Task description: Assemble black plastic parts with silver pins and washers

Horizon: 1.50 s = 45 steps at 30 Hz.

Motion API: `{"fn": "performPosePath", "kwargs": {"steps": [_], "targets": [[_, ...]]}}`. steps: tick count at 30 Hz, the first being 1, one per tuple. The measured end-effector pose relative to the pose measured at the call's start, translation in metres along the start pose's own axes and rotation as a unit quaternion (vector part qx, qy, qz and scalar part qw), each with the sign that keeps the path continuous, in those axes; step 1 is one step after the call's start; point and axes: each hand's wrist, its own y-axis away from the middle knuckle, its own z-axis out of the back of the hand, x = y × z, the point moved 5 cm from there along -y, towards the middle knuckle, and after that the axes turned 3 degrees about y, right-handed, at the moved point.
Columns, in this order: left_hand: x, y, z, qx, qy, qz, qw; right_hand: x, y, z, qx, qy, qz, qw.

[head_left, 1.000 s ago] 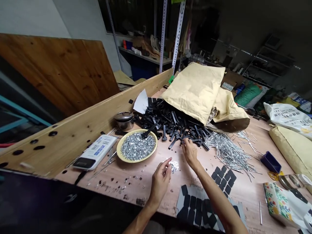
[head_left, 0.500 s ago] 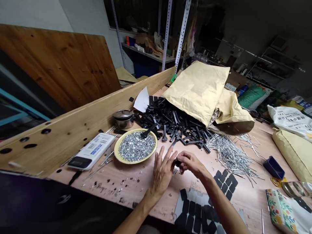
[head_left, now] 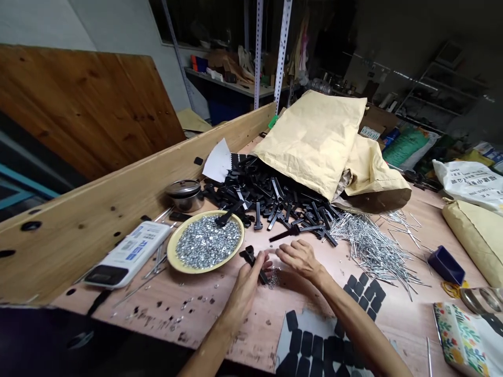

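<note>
My left hand (head_left: 247,285) is closed around a black plastic part (head_left: 250,255) with a ring-like head, which sticks up past the thumb. My right hand (head_left: 299,258) is just to the right, fingers curled and tips close to the left fingertips. Whatever it pinches, if anything, is too small to see. Under the hands lies a small heap of metal nuts or washers (head_left: 275,277). Beyond the right hand, a smeared black part (head_left: 285,234) shows at the edge of a pile of similar black parts (head_left: 257,215).
A yellow bowl (head_left: 171,256) of small metal pieces, with a black scoop (head_left: 228,213), stands left beside a white scale (head_left: 128,256). Metal rods (head_left: 369,246) lie to the right. Black pads (head_left: 306,343) cover a grey sheet in front. A paper sack (head_left: 314,141) rests behind.
The left hand has gone from fingers outstretched to gripping a black part. The right hand has drawn away from where it held a dark piece. A smeared black part now shows beyond it.
</note>
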Motion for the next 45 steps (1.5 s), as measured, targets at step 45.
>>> {"fn": "performPosePath", "kwargs": {"steps": [45], "targets": [[0.026, -0.014, -0.053, 0.103, 0.095, 0.128, 0.982, -0.012, 0.02, 0.024, 0.169, -0.406, -0.331, 0.835]]}}
